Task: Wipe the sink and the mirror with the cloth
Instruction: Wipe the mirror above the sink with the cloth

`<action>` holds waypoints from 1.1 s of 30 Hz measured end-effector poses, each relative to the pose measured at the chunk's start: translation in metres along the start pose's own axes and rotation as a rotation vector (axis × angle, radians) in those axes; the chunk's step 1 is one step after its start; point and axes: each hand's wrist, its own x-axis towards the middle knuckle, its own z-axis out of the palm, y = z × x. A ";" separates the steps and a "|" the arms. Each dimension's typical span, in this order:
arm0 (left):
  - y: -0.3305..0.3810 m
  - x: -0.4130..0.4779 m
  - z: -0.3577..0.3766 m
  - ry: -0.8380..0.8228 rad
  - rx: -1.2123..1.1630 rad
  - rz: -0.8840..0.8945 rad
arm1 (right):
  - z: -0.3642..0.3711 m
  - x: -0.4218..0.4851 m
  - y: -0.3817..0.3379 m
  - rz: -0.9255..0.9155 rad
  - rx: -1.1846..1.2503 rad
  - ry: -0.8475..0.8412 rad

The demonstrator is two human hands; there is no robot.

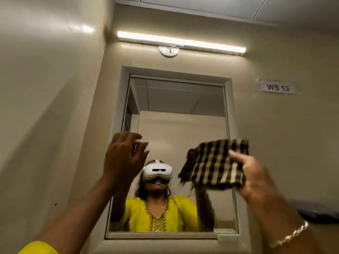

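A framed rectangular mirror [180, 116] hangs on the beige wall straight ahead. My right hand [256, 176] is raised in front of its right edge, shut on a folded black-and-tan checked cloth [212, 165]. The cloth hangs in front of the glass; I cannot tell whether it touches it. My left hand [124, 158] is lifted in front of the mirror's left edge, fingers apart and holding nothing. The sink is out of view below the frame. The mirror reflects a person in a yellow top with a white headset.
A lit tube light [181, 42] runs along the wall above the mirror. A paper label reading WS 13 [278, 87] is stuck on the wall to the right. A side wall [45, 107] stands close on the left. A dark object [319, 211] sits at the right edge.
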 end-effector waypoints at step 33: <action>-0.051 0.059 0.038 0.054 0.308 0.006 | 0.085 0.197 -0.059 -1.186 -1.501 0.415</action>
